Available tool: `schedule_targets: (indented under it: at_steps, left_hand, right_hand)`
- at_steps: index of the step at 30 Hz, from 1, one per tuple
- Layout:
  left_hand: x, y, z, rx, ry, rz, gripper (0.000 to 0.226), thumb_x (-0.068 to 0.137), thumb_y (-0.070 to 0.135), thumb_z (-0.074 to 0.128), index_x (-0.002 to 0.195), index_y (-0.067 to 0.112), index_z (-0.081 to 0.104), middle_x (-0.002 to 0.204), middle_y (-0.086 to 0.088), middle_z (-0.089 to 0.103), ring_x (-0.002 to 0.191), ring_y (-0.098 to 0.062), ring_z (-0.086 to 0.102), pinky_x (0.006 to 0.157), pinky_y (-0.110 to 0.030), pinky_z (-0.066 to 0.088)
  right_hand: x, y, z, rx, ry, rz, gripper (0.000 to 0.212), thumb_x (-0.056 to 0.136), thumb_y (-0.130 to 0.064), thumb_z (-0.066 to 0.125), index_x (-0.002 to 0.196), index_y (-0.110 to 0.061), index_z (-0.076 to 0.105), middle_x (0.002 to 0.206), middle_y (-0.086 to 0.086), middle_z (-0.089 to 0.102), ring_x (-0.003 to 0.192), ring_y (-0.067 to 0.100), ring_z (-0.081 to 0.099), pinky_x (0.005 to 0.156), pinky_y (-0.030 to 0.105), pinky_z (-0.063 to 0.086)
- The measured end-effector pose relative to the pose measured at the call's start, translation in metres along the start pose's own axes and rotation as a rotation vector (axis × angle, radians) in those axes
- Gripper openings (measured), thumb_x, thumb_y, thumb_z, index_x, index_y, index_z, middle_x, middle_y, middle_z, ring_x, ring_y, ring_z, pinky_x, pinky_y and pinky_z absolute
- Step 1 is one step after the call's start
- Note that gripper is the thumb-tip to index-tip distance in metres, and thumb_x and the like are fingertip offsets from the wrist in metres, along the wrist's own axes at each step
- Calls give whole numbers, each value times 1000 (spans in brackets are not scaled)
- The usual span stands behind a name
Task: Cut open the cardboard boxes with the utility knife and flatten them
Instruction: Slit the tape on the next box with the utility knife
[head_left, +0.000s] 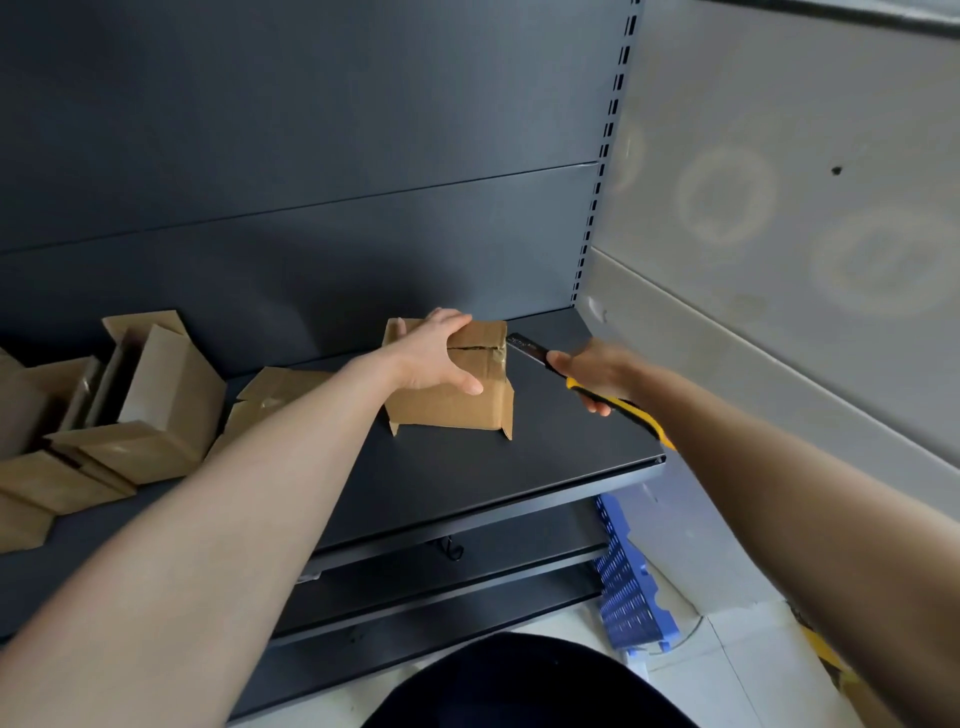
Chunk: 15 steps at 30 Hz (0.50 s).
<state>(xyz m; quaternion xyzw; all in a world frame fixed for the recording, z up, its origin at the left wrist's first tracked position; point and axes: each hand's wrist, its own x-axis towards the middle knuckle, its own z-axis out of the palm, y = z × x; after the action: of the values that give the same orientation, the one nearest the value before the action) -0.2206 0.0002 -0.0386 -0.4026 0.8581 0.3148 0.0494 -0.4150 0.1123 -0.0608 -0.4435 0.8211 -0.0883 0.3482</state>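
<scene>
A small brown box (452, 405) sits on a dark shelf (519, 478). Its top flaps are closed, with a dark slit along the seam and glossy tape at the seam's right end, and its bottom flaps splay out at the front corners. The left hand (434, 356) grips the box from above, fingers over the top and thumb on the front face. Right of the box, the right hand (592, 374) is wrapped round a yellow-and-black knife (530, 348) whose tip lies at the box's top right corner; contact is unclear. Left of the box lie opened boxes (130, 415).
</scene>
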Motion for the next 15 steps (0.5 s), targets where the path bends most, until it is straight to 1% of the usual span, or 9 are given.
schedule_targets:
  at_steps: [1,3,6,8,10,12,13,15]
  left_hand:
    - [-1,0,0,-2,0,-2,98,78,32,77,153,25,15,160,7,5,146,-29,-8,116,-48,-1]
    - [0,-3,-1,-3,-4,-14,97,79,31,76,153,25,14,160,7,3,146,-28,-13,115,-49,-5]
    - [5,-7,-3,22,9,-3,96,80,32,74,153,23,13,160,6,2,146,-22,-15,115,-50,-12]
    - [8,-8,-2,46,8,4,96,81,34,73,153,23,12,160,5,2,146,-21,-15,114,-50,-14]
    - [9,-10,-1,42,2,3,95,82,33,73,153,23,11,160,6,0,145,-21,-16,113,-47,-14]
    - [9,-13,0,40,4,27,94,82,34,72,153,23,11,161,7,0,145,-19,-17,114,-45,-14]
    - [9,-14,1,38,8,36,93,82,34,72,153,24,12,161,8,0,145,-19,-17,114,-44,-13]
    - [7,-14,3,13,24,23,89,83,34,71,152,27,17,160,11,1,146,-24,-16,116,-46,-7]
  right_hand:
    - [1,0,4,7,0,-5,63,99,-53,30,64,-7,57,45,3,58,46,17,54,61,29,39]
    - [-1,2,5,41,-86,-1,64,98,-53,30,62,-7,56,47,4,59,46,18,53,65,31,42]
    - [-6,12,-6,9,-234,6,60,98,-54,32,70,-7,56,57,9,58,46,20,50,67,32,44]
    - [-6,20,-10,54,-282,38,57,99,-52,33,74,-6,55,59,9,58,48,20,51,64,31,44]
    - [-1,23,-6,130,-244,91,56,100,-50,33,75,-5,55,59,9,59,49,20,53,61,30,44]
    - [13,22,4,151,-134,149,53,102,-46,32,79,-3,55,61,11,60,52,22,56,59,30,45]
    - [22,20,11,164,-98,167,49,102,-42,32,86,-2,54,65,12,59,54,23,56,60,30,46]
    - [35,12,24,142,-61,168,29,102,-30,36,99,-4,50,74,12,56,59,21,54,62,30,47]
